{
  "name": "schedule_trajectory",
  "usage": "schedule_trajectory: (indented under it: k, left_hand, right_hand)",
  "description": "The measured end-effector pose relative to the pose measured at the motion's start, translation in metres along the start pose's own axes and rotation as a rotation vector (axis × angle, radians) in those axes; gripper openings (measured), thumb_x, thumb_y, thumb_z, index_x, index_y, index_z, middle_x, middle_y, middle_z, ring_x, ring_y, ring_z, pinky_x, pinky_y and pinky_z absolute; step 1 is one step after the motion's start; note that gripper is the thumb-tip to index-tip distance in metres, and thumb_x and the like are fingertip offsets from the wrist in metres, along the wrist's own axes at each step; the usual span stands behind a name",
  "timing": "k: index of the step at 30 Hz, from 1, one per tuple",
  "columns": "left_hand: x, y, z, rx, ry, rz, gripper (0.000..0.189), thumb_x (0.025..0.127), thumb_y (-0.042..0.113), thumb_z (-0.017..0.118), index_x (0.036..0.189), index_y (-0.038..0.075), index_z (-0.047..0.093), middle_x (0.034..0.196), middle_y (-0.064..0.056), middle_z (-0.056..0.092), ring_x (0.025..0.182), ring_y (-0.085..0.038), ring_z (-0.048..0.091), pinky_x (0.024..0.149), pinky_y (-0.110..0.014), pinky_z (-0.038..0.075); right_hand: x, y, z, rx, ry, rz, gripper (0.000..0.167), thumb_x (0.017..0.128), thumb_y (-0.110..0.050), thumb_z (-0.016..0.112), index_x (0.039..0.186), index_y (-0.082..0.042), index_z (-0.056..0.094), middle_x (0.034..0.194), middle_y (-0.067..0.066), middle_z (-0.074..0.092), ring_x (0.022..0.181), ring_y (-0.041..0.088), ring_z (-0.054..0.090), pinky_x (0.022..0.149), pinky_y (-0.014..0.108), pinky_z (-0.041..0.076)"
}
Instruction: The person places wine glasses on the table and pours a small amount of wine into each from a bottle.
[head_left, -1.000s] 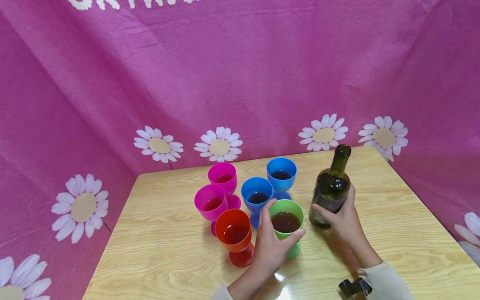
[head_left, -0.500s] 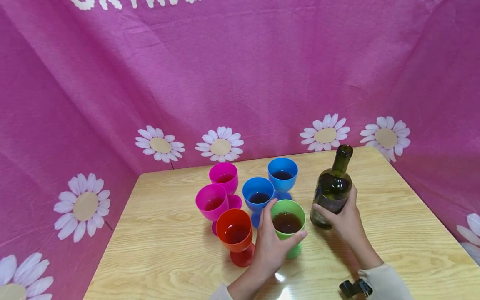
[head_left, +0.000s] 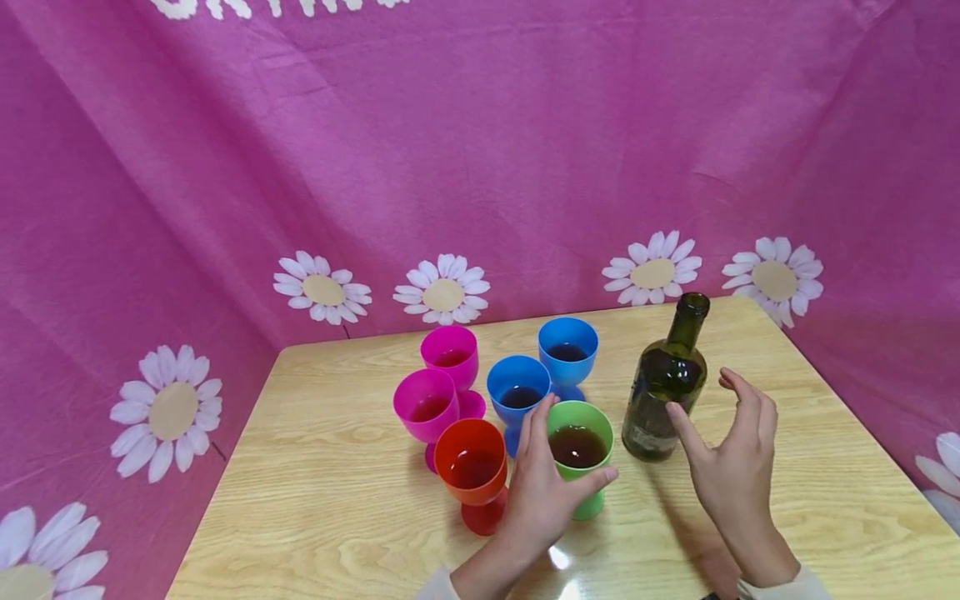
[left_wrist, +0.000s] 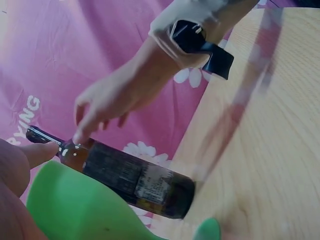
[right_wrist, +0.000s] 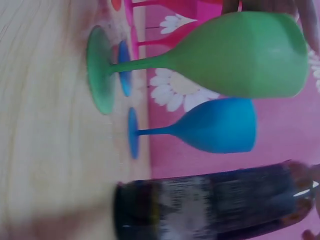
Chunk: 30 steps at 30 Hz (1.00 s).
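My left hand (head_left: 542, 492) grips the bowl of a green goblet (head_left: 588, 477) that stands on the table and holds dark liquid. To its right, a dark green glass wine bottle (head_left: 663, 387) stands upright and uncorked, part-filled. My right hand (head_left: 735, 479) is off the bottle, thumb and fingers spread apart just right of it. From the left wrist view, the bottle (left_wrist: 135, 177) shows its printed label, with the right hand (left_wrist: 107, 102) beside its shoulder. In the right wrist view, the green goblet's bowl (right_wrist: 245, 55) has fingers behind it.
Left of the green goblet stand a red goblet (head_left: 471, 467), two magenta goblets (head_left: 426, 404) and two blue goblets (head_left: 517, 385), all with liquid inside. They crowd close together on the wooden table (head_left: 322, 483). A pink daisy-print cloth (head_left: 480, 167) hangs behind.
My right hand has let go of the bottle and drawn back to the right, its fingers spreading. The bottle stays standing. My left hand keeps its grip on the green goblet.
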<state>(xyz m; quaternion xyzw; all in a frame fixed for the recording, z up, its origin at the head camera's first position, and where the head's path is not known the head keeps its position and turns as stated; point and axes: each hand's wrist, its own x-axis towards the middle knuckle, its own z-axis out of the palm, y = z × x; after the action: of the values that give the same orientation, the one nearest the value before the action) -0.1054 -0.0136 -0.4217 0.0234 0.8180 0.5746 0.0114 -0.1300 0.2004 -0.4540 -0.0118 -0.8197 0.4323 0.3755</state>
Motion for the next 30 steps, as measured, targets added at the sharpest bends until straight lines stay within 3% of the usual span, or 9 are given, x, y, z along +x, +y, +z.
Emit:
schedule_trajectory:
  k: [3,7,14,17,22,25,30]
  left_hand:
    - [-0.003,0.005,-0.003,0.015,-0.005,-0.001,0.102,0.078,0.035,0.091,0.159,0.031,0.03,0.157,0.005,0.038,0.144,-0.026,0.04,0.104,-0.055,0.052]
    - [-0.007,0.01,-0.009,0.031,-0.022,-0.002,0.1,0.079,0.034,0.09,0.159,0.032,0.03,0.159,0.004,0.036,0.145,-0.027,0.039,0.098,-0.054,0.056]
    - [-0.01,0.016,-0.019,0.106,-0.08,0.045,0.1,0.082,0.035,0.088,0.161,0.029,0.027,0.162,0.002,0.031,0.146,-0.028,0.038,0.099,-0.054,0.055]
    - [-0.011,0.018,-0.024,0.14,-0.103,0.05,0.1,0.082,0.036,0.088,0.161,0.029,0.027,0.164,0.002,0.03,0.148,-0.028,0.036,0.101,-0.055,0.054]
    - [-0.012,0.024,-0.038,0.223,-0.159,0.076,0.101,0.082,0.04,0.087,0.162,0.03,0.026,0.165,0.005,0.028,0.151,-0.024,0.032,0.102,-0.053,0.054]
    - [-0.014,0.029,-0.05,0.258,-0.206,0.113,0.099,0.084,0.044,0.084,0.162,0.032,0.026,0.164,0.007,0.03,0.15,-0.021,0.034,0.102,-0.053,0.054]
    - [-0.018,0.04,-0.073,0.303,-0.254,0.205,0.09,0.087,0.05,0.079,0.161,0.031,0.031,0.162,0.01,0.032,0.148,-0.019,0.037,0.106,-0.054,0.051]
  right_hand:
    - [0.0,-0.01,-0.005,0.01,0.08,-0.141,0.066,0.089,-0.027,0.08,0.14,0.004,0.052,0.129,0.031,0.051,0.121,0.037,0.046,0.105,0.022,0.031]
    - [0.002,-0.031,-0.006,0.044,0.075,-0.278,0.074,0.095,-0.055,0.067,0.132,0.009,0.057,0.123,0.033,0.053,0.112,0.034,0.05,0.103,0.012,0.031]
    - [0.011,-0.071,0.0,0.032,-0.158,-0.437,0.071,0.1,-0.059,0.056,0.133,0.003,0.059,0.129,0.025,0.055,0.118,0.038,0.055,0.111,0.009,0.031]
    - [0.018,-0.081,0.005,0.001,-0.258,-0.464,0.067,0.1,-0.058,0.056,0.138,-0.003,0.058,0.133,0.021,0.055,0.121,0.035,0.055,0.112,0.022,0.042]
    - [0.03,-0.089,0.016,-0.059,-0.364,-0.505,0.065,0.09,-0.032,0.081,0.143,-0.006,0.056,0.139,0.019,0.054,0.128,0.034,0.053,0.097,0.059,0.054]
    - [0.036,-0.091,0.022,-0.106,-0.412,-0.503,0.072,0.084,-0.023,0.086,0.146,-0.006,0.053,0.142,0.021,0.053,0.133,0.037,0.05,0.095,0.063,0.054]
    - [0.043,-0.093,0.028,-0.175,-0.484,-0.466,0.075,0.087,-0.033,0.083,0.149,-0.008,0.05,0.148,0.022,0.05,0.142,0.045,0.041,0.103,0.071,0.044]
